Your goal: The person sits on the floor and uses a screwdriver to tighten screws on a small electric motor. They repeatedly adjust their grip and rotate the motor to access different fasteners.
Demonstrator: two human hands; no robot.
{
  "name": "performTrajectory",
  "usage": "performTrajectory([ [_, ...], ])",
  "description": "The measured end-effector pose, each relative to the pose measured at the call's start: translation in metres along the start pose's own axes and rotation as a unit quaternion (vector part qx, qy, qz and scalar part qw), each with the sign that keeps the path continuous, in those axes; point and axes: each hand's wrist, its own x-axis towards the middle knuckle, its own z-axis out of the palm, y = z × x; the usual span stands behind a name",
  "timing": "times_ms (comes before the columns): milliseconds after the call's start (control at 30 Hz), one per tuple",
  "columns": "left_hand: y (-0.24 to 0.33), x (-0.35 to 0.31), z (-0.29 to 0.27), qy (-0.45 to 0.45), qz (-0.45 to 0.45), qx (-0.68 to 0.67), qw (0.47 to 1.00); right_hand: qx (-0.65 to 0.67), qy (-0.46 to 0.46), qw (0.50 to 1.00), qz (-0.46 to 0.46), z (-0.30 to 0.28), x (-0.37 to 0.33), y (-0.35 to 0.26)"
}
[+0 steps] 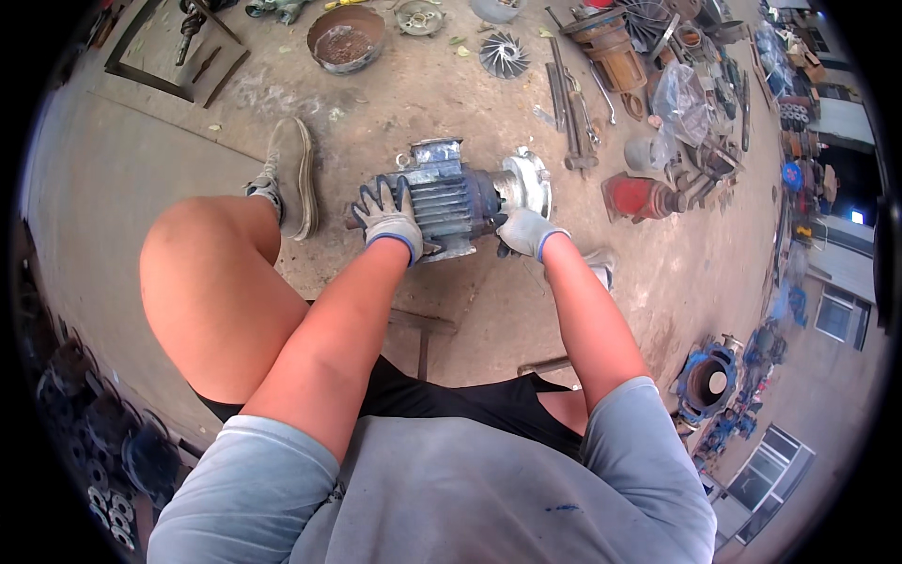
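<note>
On the floor in front of me an electric motor (pixel 449 199) with a ribbed, worn blue-grey housing lies on its side. My gloved left hand (pixel 389 222) rests on its left end, fingers spread. At the motor's right end sits a pale round metal flange or pump casing (pixel 534 184). My gloved right hand (pixel 528 233) is just below the joint between the two. Its fingers curl inward there, and whatever they grip is hidden. Both gloves are light with dark fingertips and blue cuffs.
Right of the motor lie a hammer (pixel 581 162), a wrench (pixel 604 94) and a red metal part (pixel 639 197). Farther off are a round rusty pan (pixel 346 39), a finned impeller (pixel 505 55) and a clear plastic bag (pixel 681 99). My shoe (pixel 293 179) stands to the left.
</note>
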Motion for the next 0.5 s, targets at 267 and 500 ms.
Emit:
performTrajectory([
  [267,-0.005,0.002,0.002,-0.010,-0.007,-0.005,1.000,-0.144,0.159,0.976,-0.032,0.080,0.004,0.009],
  [500,-0.003,0.003,-0.003,-0.014,0.001,-0.011,1.000,0.087,0.418,0.904,0.028,0.166,0.000,0.010],
])
